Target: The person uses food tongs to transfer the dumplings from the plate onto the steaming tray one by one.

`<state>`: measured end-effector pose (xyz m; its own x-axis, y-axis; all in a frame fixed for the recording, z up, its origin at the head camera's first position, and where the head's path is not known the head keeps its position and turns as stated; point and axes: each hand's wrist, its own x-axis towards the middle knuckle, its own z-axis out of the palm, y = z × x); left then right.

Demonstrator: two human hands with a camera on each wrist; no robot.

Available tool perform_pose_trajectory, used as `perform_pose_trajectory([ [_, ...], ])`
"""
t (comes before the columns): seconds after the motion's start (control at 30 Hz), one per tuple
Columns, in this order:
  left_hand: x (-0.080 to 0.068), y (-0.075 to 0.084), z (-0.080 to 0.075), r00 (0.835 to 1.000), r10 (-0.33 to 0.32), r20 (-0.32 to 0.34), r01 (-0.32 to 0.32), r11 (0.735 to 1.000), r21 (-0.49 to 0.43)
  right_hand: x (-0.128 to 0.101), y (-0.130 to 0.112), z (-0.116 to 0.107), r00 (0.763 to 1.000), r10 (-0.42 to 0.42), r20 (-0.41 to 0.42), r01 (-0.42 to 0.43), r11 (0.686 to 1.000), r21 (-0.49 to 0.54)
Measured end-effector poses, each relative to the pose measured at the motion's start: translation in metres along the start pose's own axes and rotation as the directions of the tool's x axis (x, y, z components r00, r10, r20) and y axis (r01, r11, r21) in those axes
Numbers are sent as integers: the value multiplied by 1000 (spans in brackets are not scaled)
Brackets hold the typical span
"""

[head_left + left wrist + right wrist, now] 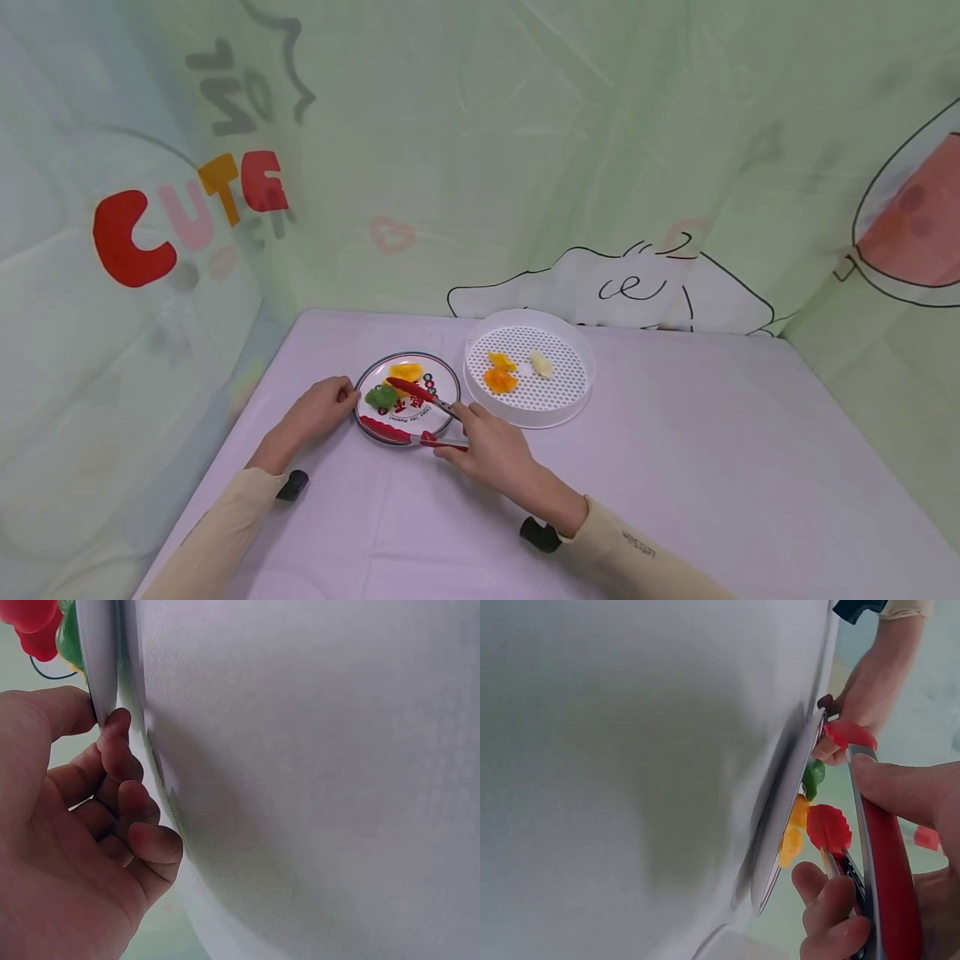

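My R grip (491,446) is curled round the tongs (386,428), red tips spread: one over the plate (445,382) by the green pc (382,397) & yellow pcs (406,372), the other at the near rim. Can't tell if it touches food. My L grip (324,407) pinches the plate's L edge, thumb above, fingers under.

Risks, imo: closing off-centre, the near tip could snag the rim & tilt the plate; too hard a squeeze might squirt a slick pc out; if my L pinch slackens, plate could skid on the cloth-covered worktop (675,467).

Materials: tongs metal w/ scalloped red ends, prob. silicone; plate round, glossy, white, printed, dark-edged; green pc lumpy, yellow flattish. Just beside, R: round white strainer tray (573,402), perforated base, holding orange pc (500,381), small yellow pc (502,361) & pale pc (541,364).
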<state>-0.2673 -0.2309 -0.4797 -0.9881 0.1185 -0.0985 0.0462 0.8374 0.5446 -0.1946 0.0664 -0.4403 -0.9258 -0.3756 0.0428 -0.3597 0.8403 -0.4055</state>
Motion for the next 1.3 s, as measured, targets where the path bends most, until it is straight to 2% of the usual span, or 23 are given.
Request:
perform_pose_trajectory([
  [0.33, 1, -2, 0, 1000, 15, -2, -15, 1000, 11, 5, 1, 4, 995, -64, -73, 56, 993, -101],
  [0.67, -1, 1, -1, 1000, 11, 1, -11, 1000, 18, 7, 1, 13, 994, -55, -92, 31, 968, -248],
  [1.03, 0, 0, -1, 1000, 1, 5, -1, 1000, 14, 4, 1, 12, 986, -92, -142, 55, 967, -247],
  [1.3, -1, 1, -1, 1000, 2, 2, -2, 1000, 11, 1, 1, 4, 981, -79, -175, 40, 976, -216],
])
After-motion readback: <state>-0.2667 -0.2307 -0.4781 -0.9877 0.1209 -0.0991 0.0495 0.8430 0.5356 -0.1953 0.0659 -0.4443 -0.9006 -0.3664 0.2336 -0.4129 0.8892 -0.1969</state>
